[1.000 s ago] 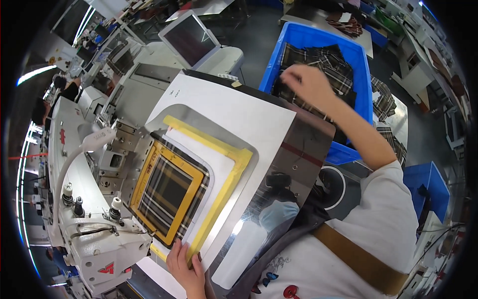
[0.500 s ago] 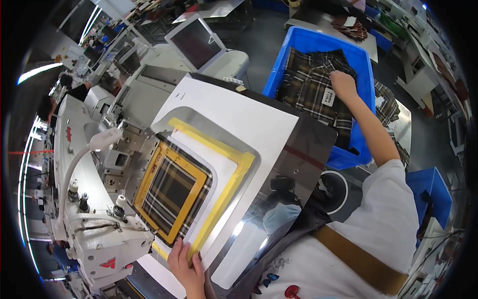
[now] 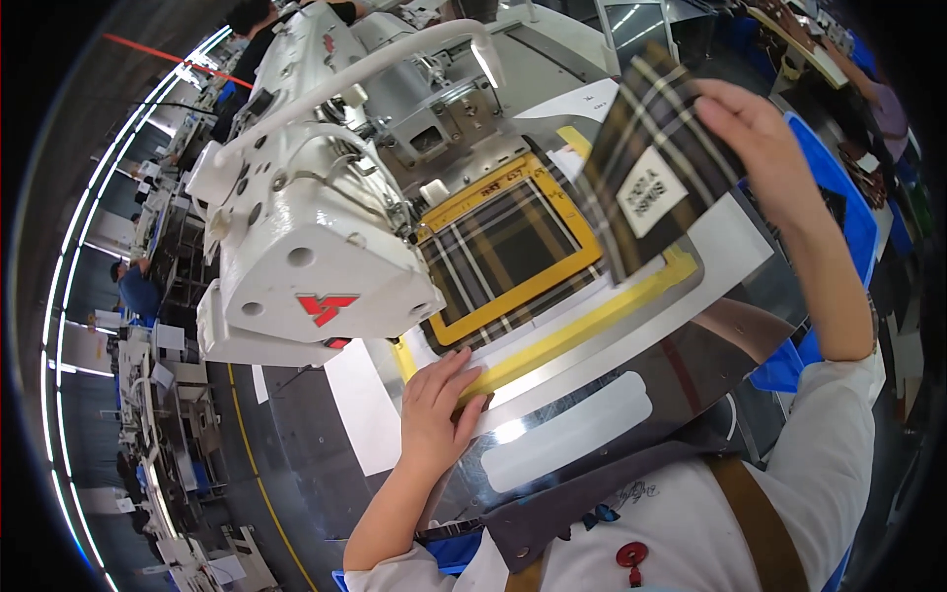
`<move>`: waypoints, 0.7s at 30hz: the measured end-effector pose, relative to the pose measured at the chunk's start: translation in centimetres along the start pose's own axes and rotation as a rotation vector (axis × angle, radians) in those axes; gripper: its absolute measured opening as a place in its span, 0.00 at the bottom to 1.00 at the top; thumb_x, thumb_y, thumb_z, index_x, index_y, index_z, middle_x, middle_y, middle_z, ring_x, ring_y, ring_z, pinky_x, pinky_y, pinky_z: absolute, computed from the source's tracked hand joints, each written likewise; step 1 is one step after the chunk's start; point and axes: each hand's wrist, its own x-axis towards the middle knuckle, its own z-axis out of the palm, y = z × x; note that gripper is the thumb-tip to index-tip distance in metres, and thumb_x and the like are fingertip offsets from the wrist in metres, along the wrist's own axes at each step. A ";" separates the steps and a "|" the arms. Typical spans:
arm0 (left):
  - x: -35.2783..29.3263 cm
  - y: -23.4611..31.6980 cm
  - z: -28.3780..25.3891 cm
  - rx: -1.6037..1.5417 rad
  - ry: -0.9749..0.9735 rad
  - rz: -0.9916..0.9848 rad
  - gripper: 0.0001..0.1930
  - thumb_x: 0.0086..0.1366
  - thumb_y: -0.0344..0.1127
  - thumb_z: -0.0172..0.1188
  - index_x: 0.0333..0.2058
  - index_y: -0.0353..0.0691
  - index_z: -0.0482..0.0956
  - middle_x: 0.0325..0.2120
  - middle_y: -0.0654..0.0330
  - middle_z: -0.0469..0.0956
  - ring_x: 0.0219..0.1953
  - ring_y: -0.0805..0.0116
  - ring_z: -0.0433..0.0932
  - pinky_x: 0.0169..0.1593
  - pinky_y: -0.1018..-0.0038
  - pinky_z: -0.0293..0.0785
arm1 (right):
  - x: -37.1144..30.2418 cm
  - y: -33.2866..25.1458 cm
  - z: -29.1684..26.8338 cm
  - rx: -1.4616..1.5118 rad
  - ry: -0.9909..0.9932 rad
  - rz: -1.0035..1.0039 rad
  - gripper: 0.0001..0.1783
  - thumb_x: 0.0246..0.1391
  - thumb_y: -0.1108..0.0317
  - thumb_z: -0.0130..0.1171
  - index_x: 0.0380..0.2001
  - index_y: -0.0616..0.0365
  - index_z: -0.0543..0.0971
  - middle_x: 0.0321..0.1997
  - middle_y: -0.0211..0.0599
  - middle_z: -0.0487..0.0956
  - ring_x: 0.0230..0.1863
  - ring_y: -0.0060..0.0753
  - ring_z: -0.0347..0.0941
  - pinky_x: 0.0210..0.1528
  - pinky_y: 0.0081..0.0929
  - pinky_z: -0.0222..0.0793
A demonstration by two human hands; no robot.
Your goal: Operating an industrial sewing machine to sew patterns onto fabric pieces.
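Observation:
My right hand is raised, its fingers closed on a dark plaid fabric piece that carries a white label. The piece is tilted and overhangs the right part of a yellow clamp frame, hiding some of the white work plate behind it. Inside that frame another plaid fabric piece lies flat, its edge showing past the near side. My left hand rests with fingers extended at the near-left corner of the plate, touching the strip of yellow tape just below the frame.
A white sewing machine head overhangs the left of the frame, with a bent lamp arm above. A blue bin stands at the right, partly behind my arm. White paper lies left of my left hand.
My right hand has left the blue bin and come left with a labelled plaid piece. My left hand stays by the frame's near corner. The view has turned toward the machine.

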 end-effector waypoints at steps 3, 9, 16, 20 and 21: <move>-0.3 -1.2 -1.2 -0.020 0.002 -0.064 0.17 0.56 0.33 0.63 0.45 0.41 0.78 0.54 0.58 0.74 0.55 0.54 0.72 0.58 0.61 0.65 | 1.4 4.7 2.2 -0.054 -0.055 0.146 0.17 0.65 0.64 0.50 0.48 0.64 0.78 0.38 0.28 0.81 0.38 0.15 0.75 0.44 0.16 0.69; 2.2 -5.3 -2.1 -0.040 -0.025 -0.449 0.13 0.58 0.29 0.60 0.43 0.36 0.78 0.48 0.51 0.76 0.53 0.50 0.72 0.57 0.62 0.66 | 2.9 10.6 7.4 0.070 -0.262 0.398 0.17 0.62 0.66 0.51 0.50 0.65 0.75 0.45 0.37 0.80 0.45 0.22 0.74 0.51 0.23 0.68; 7.9 -9.2 2.1 -0.332 0.292 -0.007 0.14 0.64 0.27 0.56 0.49 0.35 0.75 0.51 0.51 0.75 0.56 0.58 0.71 0.62 0.67 0.62 | 3.4 11.3 13.4 -0.106 -0.251 0.223 0.12 0.62 0.69 0.49 0.44 0.65 0.75 0.40 0.41 0.80 0.41 0.31 0.74 0.48 0.29 0.68; 8.8 -9.5 2.8 -0.421 0.248 -0.219 0.13 0.63 0.27 0.57 0.47 0.36 0.75 0.55 0.51 0.73 0.59 0.57 0.69 0.64 0.63 0.59 | 2.7 10.0 13.2 -0.066 -0.190 0.282 0.12 0.62 0.69 0.49 0.43 0.65 0.74 0.38 0.42 0.80 0.41 0.33 0.74 0.48 0.31 0.68; 9.0 -9.1 2.8 -0.424 0.239 -0.223 0.13 0.63 0.27 0.57 0.47 0.36 0.75 0.55 0.51 0.73 0.59 0.57 0.69 0.64 0.63 0.59 | 2.7 10.3 13.4 -0.078 -0.209 0.280 0.12 0.62 0.69 0.49 0.44 0.65 0.74 0.39 0.42 0.80 0.41 0.34 0.74 0.48 0.31 0.68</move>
